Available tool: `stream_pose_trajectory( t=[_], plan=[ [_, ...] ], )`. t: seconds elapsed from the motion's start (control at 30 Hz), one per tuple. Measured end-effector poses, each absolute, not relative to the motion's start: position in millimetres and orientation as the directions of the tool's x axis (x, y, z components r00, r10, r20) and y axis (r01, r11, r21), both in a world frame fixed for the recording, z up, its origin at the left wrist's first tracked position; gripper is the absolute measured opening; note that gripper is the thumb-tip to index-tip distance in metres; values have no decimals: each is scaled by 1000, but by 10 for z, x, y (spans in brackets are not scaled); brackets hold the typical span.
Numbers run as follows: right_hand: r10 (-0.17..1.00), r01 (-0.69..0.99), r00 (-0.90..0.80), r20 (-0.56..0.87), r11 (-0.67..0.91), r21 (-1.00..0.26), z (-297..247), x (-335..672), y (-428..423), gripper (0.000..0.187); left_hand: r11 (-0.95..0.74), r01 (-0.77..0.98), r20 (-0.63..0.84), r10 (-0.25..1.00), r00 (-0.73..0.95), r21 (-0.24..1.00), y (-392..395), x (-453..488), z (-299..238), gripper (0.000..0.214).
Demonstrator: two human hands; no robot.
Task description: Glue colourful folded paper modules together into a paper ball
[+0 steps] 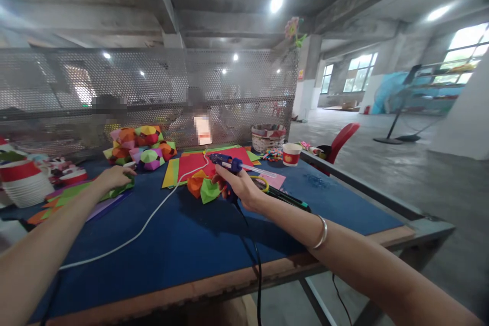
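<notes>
My right hand [239, 186] is wrapped round a blue glue gun [226, 163], with a clear glue stick jutting from its back and a black cord hanging below. Just left of those fingers are an orange folded paper piece [196, 183] and a green one [210, 191], joined or touching; whether the hand also touches them, I cannot tell. On the left, my left hand [114, 177] reaches out with bent fingers closed at a green paper piece [124, 187], fingertips partly hidden. Behind it sits a cluster of colourful folded paper balls [147, 146].
Red paper sheets [237, 157] lie under a white cable [153, 214]. Scissors with yellow handles [263, 183] rest by my right wrist. A paper cup [291, 155] and woven basket [267, 138] stand at back right, stacked cups [25, 183] at left. Perforated metal screen [237, 81] behind.
</notes>
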State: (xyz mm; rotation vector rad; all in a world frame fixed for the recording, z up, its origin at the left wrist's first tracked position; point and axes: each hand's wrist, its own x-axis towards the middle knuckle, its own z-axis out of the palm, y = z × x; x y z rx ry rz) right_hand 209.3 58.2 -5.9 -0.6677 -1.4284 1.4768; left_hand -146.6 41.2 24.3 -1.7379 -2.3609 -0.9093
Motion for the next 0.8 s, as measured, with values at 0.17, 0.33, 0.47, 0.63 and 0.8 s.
stream_pose_trajectory(
  t=[0.17, 0.33, 0.47, 0.63, 0.8],
  plan=[
    [874, -255, -424, 236, 135, -957, -46, 2101, 575, 40, 244, 928, 329, 884, -332, 280, 405, -1512, 284, 10],
    [882, -255, -413, 229, 129, -958, -3, 2117, 525, 33, 295, 935, 322, 882, -345, 195, 327, -1447, 270, 15],
    [885, -247, -409, 222, 127, -961, 11, 2124, 500, 30, 328, 932, 370, 855, -363, 156, 349, -1314, 393, 10],
    [912, -256, -349, 215, 128, -958, -2, 2119, 543, 26, 137, 972, 423, 882, -207, 189, 352, -675, 567, 20],
    [941, -221, -296, 165, 100, -970, 18, 2123, 587, 31, -239, 907, 196, 964, 179, 347, 192, 132, 421, 24]
  ],
)
